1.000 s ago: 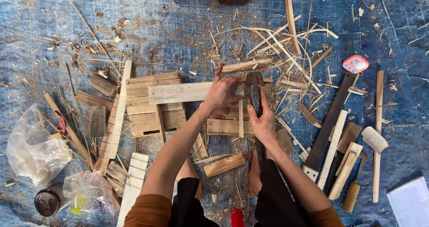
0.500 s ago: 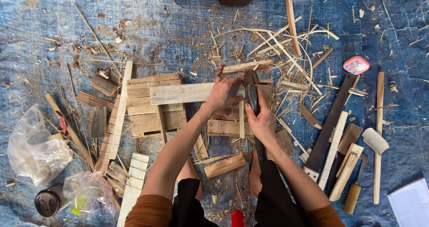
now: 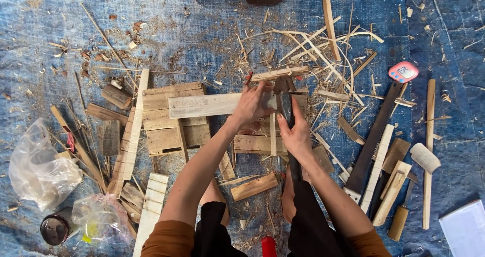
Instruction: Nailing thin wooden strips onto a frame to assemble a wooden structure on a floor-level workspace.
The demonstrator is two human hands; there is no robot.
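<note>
Change since the earlier frame: none of note; both hands and the plank keep their places.

Landmark: slatted wooden pallet (image 3: pixel 174 118) on the blue tarp (image 3: pixel 202 29).

Packages and labelled items: pink, rounded timer (image 3: pixel 403 71) with a pale screen, far right of the pallet and a little above it. Crumpled clear plastic bag (image 3: pixel 38 168), lower left of the pallet. Second clear bag (image 3: pixel 98 217) with yellow contents, below the pallet. Dark round jar (image 3: pixel 54 229) just beside that bag. White paper sheet (image 3: pixel 467 229), far lower right.

Worked item: pale, weathered plank (image 3: pixel 204 105), flat and long, lying crosswise over the pallet's upper slats, its right end under the hand.

Left hand (image 3: pixel 251 107): arm stretched forward, palm down, fingers curled over the plank's right end, gripping it.

Right hand (image 3: pixel 294 131): just right of the pallet, fingers wrapped tight round the dark handle of a hatchet (image 3: pixel 285 92), its head up against the plank's end.

Also: long dark saw (image 3: pixel 371 141), well right of the pallet.
</note>
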